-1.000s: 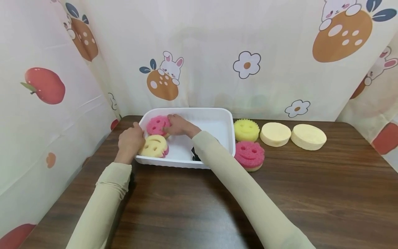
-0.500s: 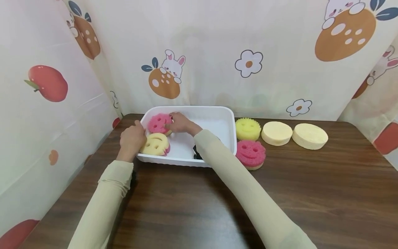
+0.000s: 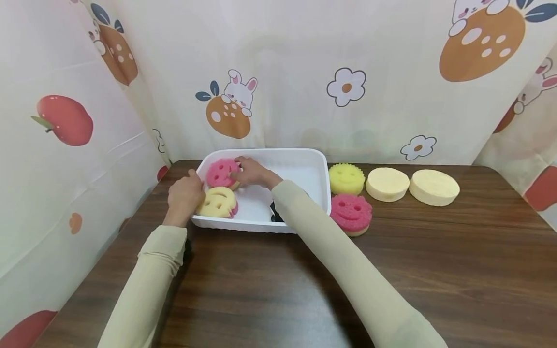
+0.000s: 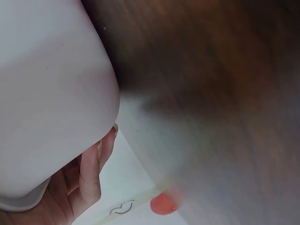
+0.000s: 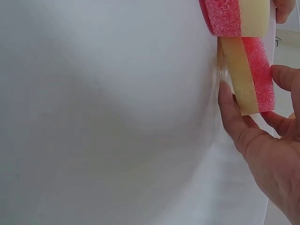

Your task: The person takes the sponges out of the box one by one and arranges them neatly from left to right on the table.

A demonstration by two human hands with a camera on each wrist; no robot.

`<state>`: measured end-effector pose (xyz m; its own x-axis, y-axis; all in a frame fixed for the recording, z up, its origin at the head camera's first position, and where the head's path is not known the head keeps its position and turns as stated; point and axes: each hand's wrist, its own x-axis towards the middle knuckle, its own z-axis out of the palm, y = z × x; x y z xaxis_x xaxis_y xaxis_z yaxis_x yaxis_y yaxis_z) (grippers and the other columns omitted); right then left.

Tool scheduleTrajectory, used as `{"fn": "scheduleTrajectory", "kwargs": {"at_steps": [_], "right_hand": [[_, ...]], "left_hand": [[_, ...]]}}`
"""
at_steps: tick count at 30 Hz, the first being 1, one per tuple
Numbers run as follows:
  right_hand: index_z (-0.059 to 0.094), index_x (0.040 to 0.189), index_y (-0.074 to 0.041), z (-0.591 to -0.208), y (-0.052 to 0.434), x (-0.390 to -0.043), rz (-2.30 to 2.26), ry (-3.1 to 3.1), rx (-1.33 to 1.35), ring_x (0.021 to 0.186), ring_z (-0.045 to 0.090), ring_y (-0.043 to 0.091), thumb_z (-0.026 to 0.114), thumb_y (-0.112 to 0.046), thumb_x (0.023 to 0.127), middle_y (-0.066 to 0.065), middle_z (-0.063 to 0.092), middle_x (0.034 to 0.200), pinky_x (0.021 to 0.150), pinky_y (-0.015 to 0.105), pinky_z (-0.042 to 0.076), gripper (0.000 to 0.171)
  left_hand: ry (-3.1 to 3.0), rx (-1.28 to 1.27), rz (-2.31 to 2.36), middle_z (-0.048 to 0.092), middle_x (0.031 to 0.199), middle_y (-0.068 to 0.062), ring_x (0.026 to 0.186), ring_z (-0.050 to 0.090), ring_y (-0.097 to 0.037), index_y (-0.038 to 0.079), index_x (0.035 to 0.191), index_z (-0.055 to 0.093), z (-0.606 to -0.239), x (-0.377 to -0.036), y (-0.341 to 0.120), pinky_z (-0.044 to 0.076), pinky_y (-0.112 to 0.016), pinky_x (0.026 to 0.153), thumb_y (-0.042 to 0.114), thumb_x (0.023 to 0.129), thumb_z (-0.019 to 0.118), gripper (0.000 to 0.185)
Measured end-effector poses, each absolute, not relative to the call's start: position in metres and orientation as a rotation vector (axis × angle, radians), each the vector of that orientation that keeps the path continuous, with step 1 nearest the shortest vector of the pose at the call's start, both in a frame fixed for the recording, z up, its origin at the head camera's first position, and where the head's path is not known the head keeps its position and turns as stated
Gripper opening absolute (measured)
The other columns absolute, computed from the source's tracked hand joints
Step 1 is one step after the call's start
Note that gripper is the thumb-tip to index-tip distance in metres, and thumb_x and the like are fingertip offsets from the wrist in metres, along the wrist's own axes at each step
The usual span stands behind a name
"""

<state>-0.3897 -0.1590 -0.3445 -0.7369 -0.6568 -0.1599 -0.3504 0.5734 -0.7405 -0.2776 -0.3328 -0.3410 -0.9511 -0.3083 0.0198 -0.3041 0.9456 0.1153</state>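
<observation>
In the head view a white plastic tray [image 3: 300,166] stands at the back of the table. My left hand [image 3: 184,195] grips its left side; in the left wrist view the fingers [image 4: 89,176] bend along the outer wall. Inside the tray, at the back left, lies a round smiley sponge [image 3: 219,171], pink on top and pale yellow below. My right hand [image 3: 252,172] holds it by its edge, thumb [image 5: 229,101] on the yellow side and fingertips on the pink side. Close in front lies a second smiley sponge [image 3: 217,205], yellow face up, pink beneath.
Right of the tray are a yellow scalloped smiley sponge [image 3: 345,179], a pink smiley sponge [image 3: 350,212] and two plain cream round sponges, one [image 3: 387,183] beside the other [image 3: 433,187]. A printed curtain [image 3: 287,96] closes off the back and sides of the wooden table [image 3: 261,280].
Both hands keep their places on the tray and the pink-topped sponge. The head view shifts slightly.
</observation>
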Motion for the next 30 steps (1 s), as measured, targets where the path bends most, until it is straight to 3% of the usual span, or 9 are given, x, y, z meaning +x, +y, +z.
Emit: {"fn": "scheduleTrajectory", "kwargs": {"at_steps": [10,25,30], "right_hand": [[0.03,0.154,-0.015,-0.3415,-0.1595,-0.3948,-1.016,2.382,-0.758,0.14,0.035,0.025,0.055,-0.036,0.099,0.01,0.031,0.157,0.113,0.046,0.041,0.064],[0.031,0.153,-0.014,-0.3392,-0.154,-0.3927,-1.057,2.407,-0.654,0.129,0.042,0.024,0.052,-0.035,0.1,0.012,0.031,0.153,0.106,0.039,0.046,0.06],[0.03,0.152,-0.013,-0.3354,-0.1509,-0.3922,-1.044,2.426,-0.637,0.127,0.044,0.023,0.049,-0.036,0.102,0.013,0.029,0.153,0.101,0.034,0.049,0.059]], "left_hand": [[-3.058,0.489,-0.171,0.063,0.101,-0.033,0.084,0.064,-0.042,-0.014,0.134,0.035,-0.34,-0.2808,-0.3345,0.054,-0.054,0.074,0.024,0.105,0.038,0.048],[-3.076,0.488,-0.176,0.062,0.112,-0.035,0.097,0.064,-0.048,-0.014,0.136,0.033,-0.3382,-0.2758,-0.3297,0.051,-0.058,0.083,0.023,0.105,0.036,0.048],[-3.073,0.489,-0.164,0.063,0.109,-0.035,0.095,0.064,-0.047,-0.014,0.136,0.034,-0.3353,-0.2755,-0.33,0.051,-0.057,0.082,0.023,0.105,0.037,0.048]]}}
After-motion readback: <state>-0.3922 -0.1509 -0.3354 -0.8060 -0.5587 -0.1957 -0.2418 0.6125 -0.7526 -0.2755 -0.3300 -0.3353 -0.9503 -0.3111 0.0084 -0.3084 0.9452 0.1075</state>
